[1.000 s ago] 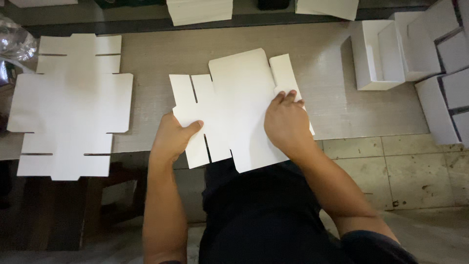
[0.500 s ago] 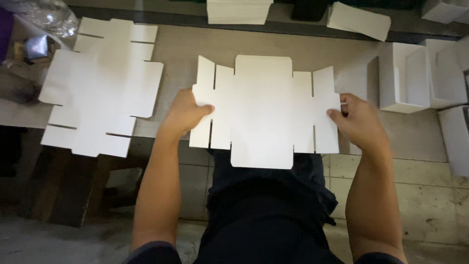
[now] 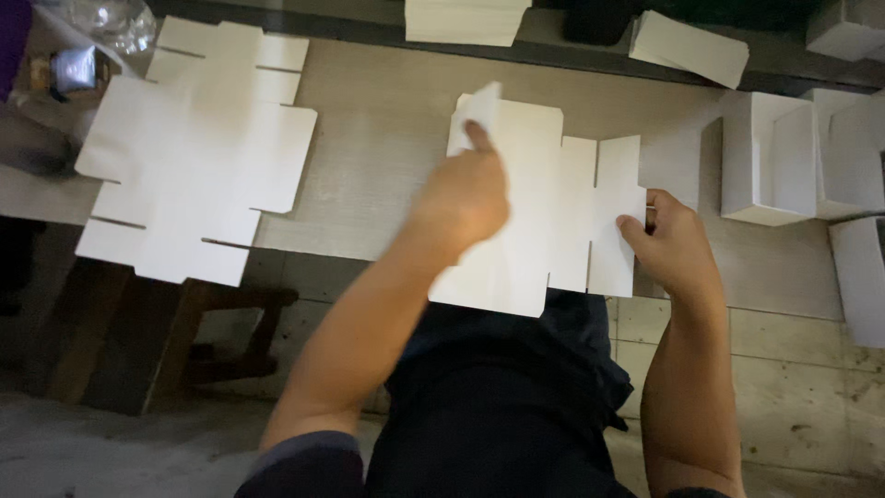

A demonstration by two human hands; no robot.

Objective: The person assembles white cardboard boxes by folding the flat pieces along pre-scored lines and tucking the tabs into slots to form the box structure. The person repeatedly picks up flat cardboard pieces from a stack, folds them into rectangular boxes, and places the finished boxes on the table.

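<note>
Cardboard lies all over this tabletop [image 3: 378, 138], so I will go across it from the left. A crumpled clear plastic bag [image 3: 120, 20] sits at the far left corner, and just beside it rests a spare flat box blank [image 3: 189, 152], white and slotted, its near edge hanging past the tabletop's front.

Next comes the left hand [image 3: 466, 198], blurred with motion. Its grip is curled, forefinger stretched out and pressing the raised left flap [image 3: 481, 106] of the die-cut box blank [image 3: 544, 212] being worked. That blank lies in the middle, its lower part jutting over the front edge above the person's lap. The right hand [image 3: 678, 249] pinches the blank's right flap between thumb and fingers.

Further right stand 2 folded white boxes [image 3: 802, 157], near that hand but apart from it.

My worry: with so much of the sheet unsupported, a hard push on the flap could tip or slide it off the edge, unless the right-hand pinch holds. A fold started off its score line would crease crooked. A wide swing of the right elbow might also knock the finished boxes.
</note>
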